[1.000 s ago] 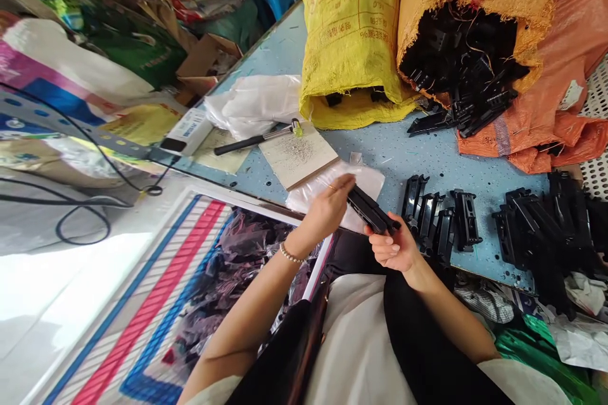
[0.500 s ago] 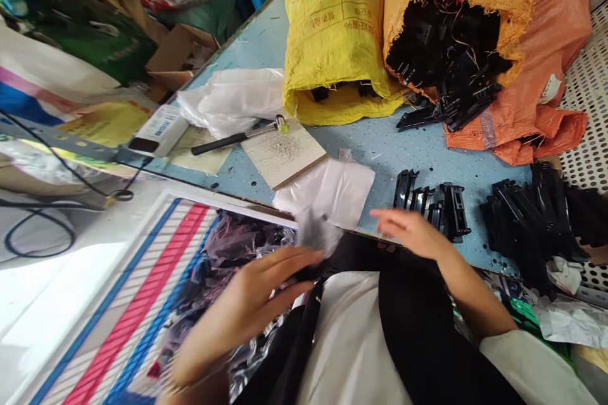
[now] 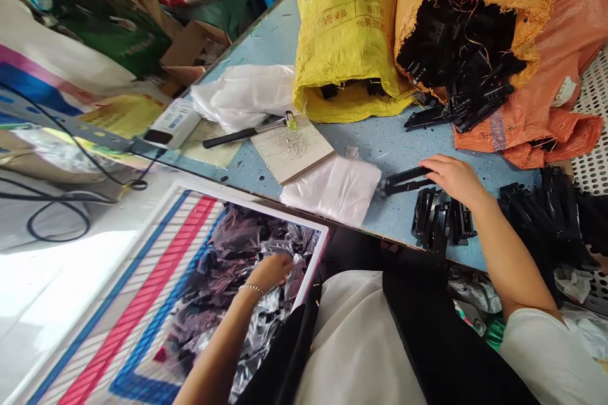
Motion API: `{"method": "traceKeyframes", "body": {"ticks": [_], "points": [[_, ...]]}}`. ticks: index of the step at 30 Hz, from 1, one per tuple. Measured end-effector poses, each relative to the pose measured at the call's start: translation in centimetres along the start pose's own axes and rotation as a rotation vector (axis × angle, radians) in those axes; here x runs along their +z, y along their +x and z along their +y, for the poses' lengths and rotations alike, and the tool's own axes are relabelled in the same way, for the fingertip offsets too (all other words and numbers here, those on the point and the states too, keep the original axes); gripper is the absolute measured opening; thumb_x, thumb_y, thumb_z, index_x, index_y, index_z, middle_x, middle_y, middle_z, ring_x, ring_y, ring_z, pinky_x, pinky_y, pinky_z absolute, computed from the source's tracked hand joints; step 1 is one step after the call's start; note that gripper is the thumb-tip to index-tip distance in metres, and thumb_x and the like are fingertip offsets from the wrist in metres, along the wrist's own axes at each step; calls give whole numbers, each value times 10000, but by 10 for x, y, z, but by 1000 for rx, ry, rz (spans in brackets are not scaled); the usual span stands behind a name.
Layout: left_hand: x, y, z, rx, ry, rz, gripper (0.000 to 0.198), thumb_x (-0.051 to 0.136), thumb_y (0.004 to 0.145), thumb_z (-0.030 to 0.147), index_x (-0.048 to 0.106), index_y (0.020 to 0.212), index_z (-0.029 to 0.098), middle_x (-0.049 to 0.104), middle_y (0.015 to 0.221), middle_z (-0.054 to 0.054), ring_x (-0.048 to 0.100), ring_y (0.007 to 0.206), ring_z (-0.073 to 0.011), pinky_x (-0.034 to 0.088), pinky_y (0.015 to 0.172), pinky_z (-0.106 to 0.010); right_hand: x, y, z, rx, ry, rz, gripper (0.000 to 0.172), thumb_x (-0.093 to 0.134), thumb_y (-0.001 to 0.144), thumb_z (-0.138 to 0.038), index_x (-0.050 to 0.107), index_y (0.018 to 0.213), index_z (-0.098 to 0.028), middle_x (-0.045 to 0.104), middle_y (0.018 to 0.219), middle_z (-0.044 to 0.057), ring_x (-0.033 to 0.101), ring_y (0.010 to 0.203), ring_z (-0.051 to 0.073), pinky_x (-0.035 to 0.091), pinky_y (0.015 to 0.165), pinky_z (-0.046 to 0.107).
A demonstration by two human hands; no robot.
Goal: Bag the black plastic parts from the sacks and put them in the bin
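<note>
My right hand (image 3: 453,178) is closed on one end of a long black plastic part (image 3: 403,181) that lies on the blue table (image 3: 380,139), just above a small row of similar black parts (image 3: 439,224). My left hand (image 3: 272,270) is down inside the striped woven sack (image 3: 156,291) beside my lap. Its fingers curl into the crumpled clear bags of dark parts (image 3: 237,253), and what they hold is hidden. A flat stack of clear plastic bags (image 3: 335,188) lies on the table's near edge between my hands.
A yellow sack (image 3: 346,31) and an orange mesh sack (image 3: 475,31) spilling black parts stand at the back. A heap of black parts (image 3: 546,215) lies at the right. A hammer (image 3: 247,133), a small board (image 3: 292,147) and white plastic (image 3: 247,95) lie at the left.
My left hand has carried a bagged part from the table edge down into the striped sack. My right hand has reached forward and closed on a black part on the table.
</note>
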State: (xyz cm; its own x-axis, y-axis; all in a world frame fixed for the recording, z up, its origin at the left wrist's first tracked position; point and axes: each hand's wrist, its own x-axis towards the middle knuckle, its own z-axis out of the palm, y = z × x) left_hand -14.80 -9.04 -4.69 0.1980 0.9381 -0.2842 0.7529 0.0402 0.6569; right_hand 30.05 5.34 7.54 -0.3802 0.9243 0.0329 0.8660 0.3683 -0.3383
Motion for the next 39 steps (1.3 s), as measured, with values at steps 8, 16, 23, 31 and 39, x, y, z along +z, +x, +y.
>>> {"method": "traceKeyframes", "body": {"ticks": [8,16,23,31,39], "points": [[22,117,147,337,205,325,157,573,897,214,712,847,162,681,974,-153,648,945,-268,532,839,-388,36,-41,-45,412,969,104,297,758,811,-394,756,1049,-217,755,934,26,681,785,191,548,698,308],[-9,144,125,79,-255,110,236,608,850,385,654,726,190,597,580,19,561,579,-144,431,570,-261,47,-73,-66,606,1520,-17,272,842,734,-409,743,805,-166,716,729,46,657,581,155,517,548,277],[-3,135,123,231,-99,234,206,508,843,100,667,951,173,742,982,-83,694,849,-193,560,786,-322,101,-69,-100,741,1916,-339,263,848,714,-342,675,774,-153,730,677,73,642,521,141,463,463,222],[1,108,124,466,186,319,525,402,908,66,496,1420,138,541,1447,-176,612,1254,-256,551,1025,-382,117,-71,-96,851,2188,-358,232,767,822,-263,683,989,-127,737,803,77,643,645,105,484,485,159],[14,55,157,818,14,252,755,358,907,-15,187,1602,223,497,1493,-157,517,1375,-208,486,1118,-338,117,-63,-115,712,2156,-182,190,801,772,-264,672,860,-155,673,702,3,599,578,86,472,478,158]]}}
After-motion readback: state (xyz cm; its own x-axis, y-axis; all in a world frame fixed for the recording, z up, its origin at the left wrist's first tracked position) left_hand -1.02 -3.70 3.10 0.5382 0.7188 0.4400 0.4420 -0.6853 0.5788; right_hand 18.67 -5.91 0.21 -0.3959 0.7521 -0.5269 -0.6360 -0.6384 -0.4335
